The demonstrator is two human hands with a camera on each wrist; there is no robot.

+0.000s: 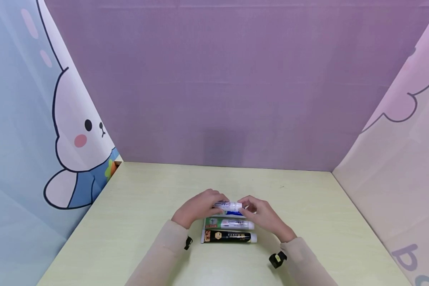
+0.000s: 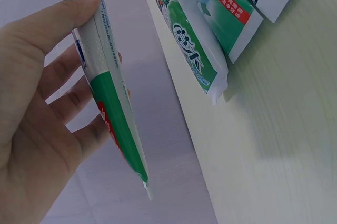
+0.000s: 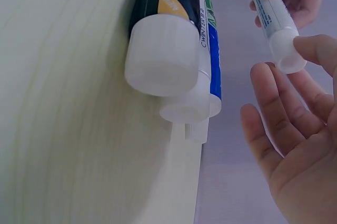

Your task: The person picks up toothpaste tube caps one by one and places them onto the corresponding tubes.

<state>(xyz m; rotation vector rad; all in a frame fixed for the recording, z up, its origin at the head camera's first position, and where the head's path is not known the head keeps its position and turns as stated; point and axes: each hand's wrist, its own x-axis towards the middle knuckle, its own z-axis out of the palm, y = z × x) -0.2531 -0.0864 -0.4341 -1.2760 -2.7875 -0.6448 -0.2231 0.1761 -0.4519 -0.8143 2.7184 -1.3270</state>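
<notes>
My left hand (image 1: 200, 207) grips a white toothpaste tube (image 1: 228, 205) with a green tail end (image 2: 118, 118), thumb on one side and fingers behind. The tube is held up off the table, its white cap (image 3: 286, 52) pointing right. At that cap my right hand (image 1: 268, 217) pinches with the thumb and a finger; its other fingers are spread. Below lie more toothpaste tubes side by side: a blue and green one (image 2: 181, 37) partly hidden under the held tube, a green and white one (image 1: 230, 223), and a black one (image 1: 230, 236) nearest me.
The pale wooden table (image 1: 157, 186) meets a purple cloth backdrop (image 1: 221, 87) at its far edge. A blue cloth with a cartoon rabbit (image 1: 82, 131) hangs at the left, a pale printed cloth (image 1: 397, 171) at the right. Black straps (image 1: 278, 259) sit at the wrists.
</notes>
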